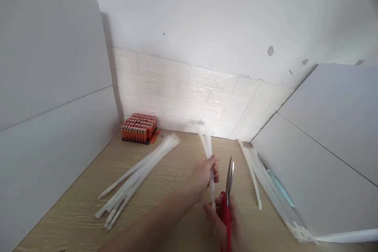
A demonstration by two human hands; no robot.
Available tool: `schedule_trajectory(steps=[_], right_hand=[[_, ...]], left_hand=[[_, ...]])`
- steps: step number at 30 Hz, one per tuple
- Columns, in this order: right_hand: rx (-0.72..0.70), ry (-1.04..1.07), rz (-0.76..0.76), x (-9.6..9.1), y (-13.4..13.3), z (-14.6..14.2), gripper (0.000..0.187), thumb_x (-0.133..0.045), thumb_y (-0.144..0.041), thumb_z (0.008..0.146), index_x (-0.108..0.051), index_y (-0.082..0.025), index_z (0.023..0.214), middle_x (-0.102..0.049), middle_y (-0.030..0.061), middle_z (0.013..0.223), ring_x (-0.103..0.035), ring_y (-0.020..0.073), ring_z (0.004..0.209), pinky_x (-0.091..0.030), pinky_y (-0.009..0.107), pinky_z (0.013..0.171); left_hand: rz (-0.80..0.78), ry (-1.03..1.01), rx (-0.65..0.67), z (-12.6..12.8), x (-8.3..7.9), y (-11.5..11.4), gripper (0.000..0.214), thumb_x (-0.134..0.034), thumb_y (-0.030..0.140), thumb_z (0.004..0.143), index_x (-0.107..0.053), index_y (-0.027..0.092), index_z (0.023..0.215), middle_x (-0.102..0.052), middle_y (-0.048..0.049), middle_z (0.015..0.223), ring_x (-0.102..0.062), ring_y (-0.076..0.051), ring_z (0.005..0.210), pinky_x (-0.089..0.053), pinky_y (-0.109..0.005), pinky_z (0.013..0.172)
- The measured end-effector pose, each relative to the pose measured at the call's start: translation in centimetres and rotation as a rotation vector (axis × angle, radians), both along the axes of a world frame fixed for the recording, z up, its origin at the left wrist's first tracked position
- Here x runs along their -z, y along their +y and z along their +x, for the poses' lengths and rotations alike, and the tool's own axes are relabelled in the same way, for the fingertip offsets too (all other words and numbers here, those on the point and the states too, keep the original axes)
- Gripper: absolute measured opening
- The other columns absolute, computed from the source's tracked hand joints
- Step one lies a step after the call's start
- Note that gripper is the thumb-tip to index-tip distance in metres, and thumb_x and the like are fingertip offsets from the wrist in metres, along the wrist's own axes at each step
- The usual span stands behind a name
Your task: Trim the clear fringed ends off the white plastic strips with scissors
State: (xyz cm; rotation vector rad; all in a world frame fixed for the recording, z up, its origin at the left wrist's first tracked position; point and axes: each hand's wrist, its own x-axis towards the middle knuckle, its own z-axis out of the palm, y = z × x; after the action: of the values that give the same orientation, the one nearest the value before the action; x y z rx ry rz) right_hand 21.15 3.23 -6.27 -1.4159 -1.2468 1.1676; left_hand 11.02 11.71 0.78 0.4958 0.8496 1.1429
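Observation:
My left hand (206,175) is closed around a few long, whitish translucent strips (208,147), which fan slightly apart above the fist. Below it, the strips run down as a narrow bundle to my right hand (234,220). A pair of red-handled scissors (226,208) is held in that right hand, blades pointing up and a little parted, beside the strips and apart from them. The fingertips of the right hand also meet the lower end of the bundle. Motion blurs the strip tops and part of the right hand, and the strips' exact kind is unclear.
On the wooden table (88,189), a loose bundle of similar strips (138,181) lies left. More strips (273,193) lie right, near a light blue tool (280,188). Orange batteries (137,130) stand packed at the back left. White panels (59,126) and a brick-pattern wall (165,98) surround the table.

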Motion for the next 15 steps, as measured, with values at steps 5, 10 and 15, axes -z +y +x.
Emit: schedule_trajectory(steps=[5,10,15], right_hand=[[0.068,-0.123,-0.052,-1.1,0.8,3.4,0.052,-0.06,-0.067,0.075,-0.047,-0.018,0.091,-0.061,0.0007,0.075,-0.06,0.0144,0.066,-0.047,0.025,0.065],[0.218,-0.499,-0.111,-1.8,3.0,9.3,0.055,-0.047,-0.073,0.076,-0.051,-0.02,0.093,-0.07,0.0048,0.084,-0.069,0.0198,0.082,-0.05,0.028,0.077],[0.305,-0.747,-0.129,-1.9,4.3,12.7,0.037,-0.041,-0.058,0.083,-0.045,-0.022,0.089,-0.068,0.0105,0.08,-0.065,0.0287,0.075,-0.041,0.032,0.065]], left_hand=[[0.001,0.118,0.132,2.3,0.5,0.5,0.023,-0.048,0.038,0.097,-0.05,0.015,0.094,-0.055,0.0017,0.07,-0.055,-0.009,0.057,-0.042,-0.023,0.06],[-0.018,0.245,0.332,5.1,1.4,1.6,0.039,-0.047,0.049,0.097,-0.059,0.012,0.096,-0.065,-0.0059,0.086,-0.062,-0.015,0.072,-0.047,-0.03,0.069],[-0.028,0.326,0.429,5.4,2.6,1.5,0.027,-0.056,0.036,0.096,-0.059,0.012,0.106,-0.064,-0.004,0.094,-0.061,-0.012,0.073,-0.05,-0.029,0.072]])
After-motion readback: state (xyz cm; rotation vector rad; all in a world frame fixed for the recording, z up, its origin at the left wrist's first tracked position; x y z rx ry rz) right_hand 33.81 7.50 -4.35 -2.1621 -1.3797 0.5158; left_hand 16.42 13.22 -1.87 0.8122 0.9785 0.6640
